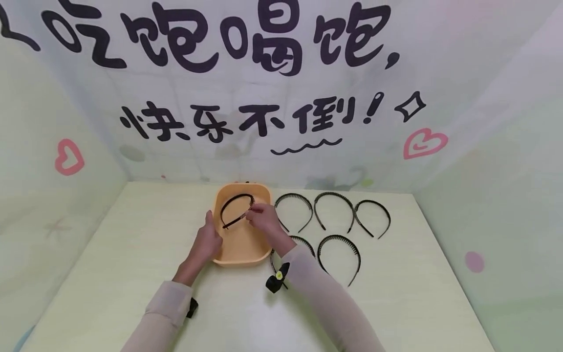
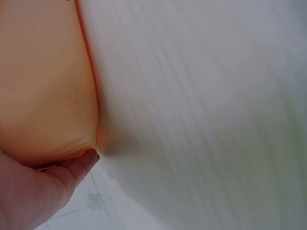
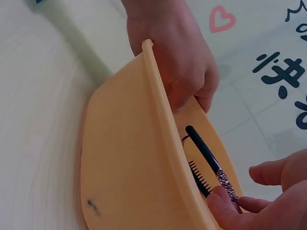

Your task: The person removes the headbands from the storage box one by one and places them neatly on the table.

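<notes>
An orange plastic basin [image 1: 241, 249] stands on the table. My left hand [image 1: 206, 239] grips its left rim; in the right wrist view that hand [image 3: 177, 62] shows beyond the near wall. With thumb and fingers my right hand [image 1: 265, 219] pinches one arm of a black toothed headband [image 1: 233, 222], which is inside the basin's outline from above. The right wrist view shows a speckled, glittery stretch on this headband [image 3: 206, 153] next to the pinching fingertips. Black comb teeth show behind it there, partly hidden by the basin wall.
Several black headbands lie right of the basin, three in a back row, among them one in its middle [image 1: 333, 194]. A nearer one [image 1: 338, 237] lies in front, and another [image 1: 303, 239] is partly covered by my right forearm. Printed walls enclose the table [image 1: 132, 234].
</notes>
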{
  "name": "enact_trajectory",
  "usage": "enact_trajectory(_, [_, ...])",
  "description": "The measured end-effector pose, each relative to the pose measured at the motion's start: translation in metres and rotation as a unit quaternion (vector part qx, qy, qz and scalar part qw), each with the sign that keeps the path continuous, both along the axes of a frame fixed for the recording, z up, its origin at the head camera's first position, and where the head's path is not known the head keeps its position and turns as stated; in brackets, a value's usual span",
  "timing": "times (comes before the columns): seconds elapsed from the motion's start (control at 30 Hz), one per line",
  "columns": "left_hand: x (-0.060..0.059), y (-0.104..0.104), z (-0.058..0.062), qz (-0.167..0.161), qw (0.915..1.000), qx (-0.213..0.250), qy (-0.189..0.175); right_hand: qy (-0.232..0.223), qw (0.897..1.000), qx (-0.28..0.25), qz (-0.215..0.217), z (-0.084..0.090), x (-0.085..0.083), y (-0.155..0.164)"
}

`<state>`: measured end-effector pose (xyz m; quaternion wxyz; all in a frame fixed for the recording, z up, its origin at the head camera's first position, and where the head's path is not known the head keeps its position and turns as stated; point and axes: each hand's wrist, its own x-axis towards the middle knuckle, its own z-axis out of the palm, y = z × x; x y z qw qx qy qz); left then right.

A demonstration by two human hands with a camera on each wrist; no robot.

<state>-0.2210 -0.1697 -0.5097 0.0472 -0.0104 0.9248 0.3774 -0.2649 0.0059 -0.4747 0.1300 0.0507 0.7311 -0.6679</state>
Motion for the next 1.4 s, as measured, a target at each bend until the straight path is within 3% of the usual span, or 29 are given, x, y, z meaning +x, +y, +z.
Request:
enact_trajectory(0.33, [0.004,-0.001,-0.001,-0.005,1.0000,0.004,-0.004,0.001,0.995,-0.080,-0.061,-0.002,0.002,-0.005])
enact_trajectory(0.7, [0.007,0.004,-0.001,-0.003,0.9999,0.011,-0.003,-0.005,0.991,-0.086,-0.103,0.000,0.002,-0.004])
enact_trajectory(0.87, [0.006,0.005,-0.001,-0.001,0.9999,0.010,-0.006,-0.013,0.993,-0.066,-0.100,0.000,0.003,-0.003])
enact_trajectory(1.23, [0.003,0.004,0.001,0.000,1.0000,-0.001,-0.004,0.009,0.996,0.046,-0.071,0.005,0.000,0.002])
enact_trajectory(1.4, [0.000,0.002,0.001,0.002,1.0000,-0.003,-0.001,0.023,0.997,0.054,-0.060,0.009,-0.001,0.011])
